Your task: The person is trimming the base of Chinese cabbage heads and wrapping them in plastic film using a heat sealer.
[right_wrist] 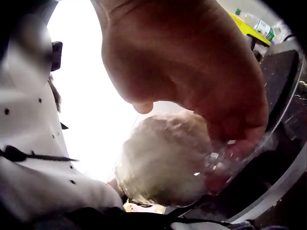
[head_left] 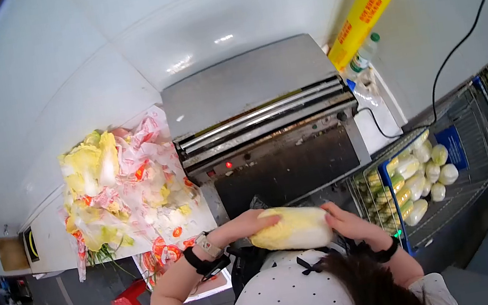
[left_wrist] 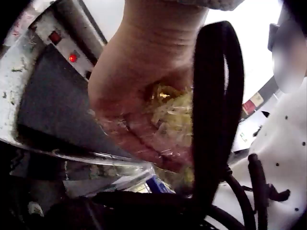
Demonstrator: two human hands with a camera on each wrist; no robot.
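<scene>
A pale yellow and white cabbage (head_left: pixel 294 227) lies level in front of the person's body, held between both hands. The left hand (head_left: pixel 247 225) grips its yellow leafy end; in the left wrist view that hand (left_wrist: pixel 144 110) curls round the leaves, with shiny clear film over them. At the white base end is the right hand (head_left: pixel 351 225). The right wrist view shows this hand (right_wrist: pixel 192 62) with its fingers curled along the side of the cabbage's round base (right_wrist: pixel 163 160), where clear film glints.
A wrapping machine (head_left: pixel 255 103) with a lit red lamp stands ahead. Loose leaves and printed wrappers (head_left: pixel 137 163) cover the left counter. A yellow roll (head_left: pixel 360 22) and a bottle (head_left: pixel 364 53) stand back right. A cart (head_left: pixel 408 244) at right holds several cabbages (head_left: pixel 415 186).
</scene>
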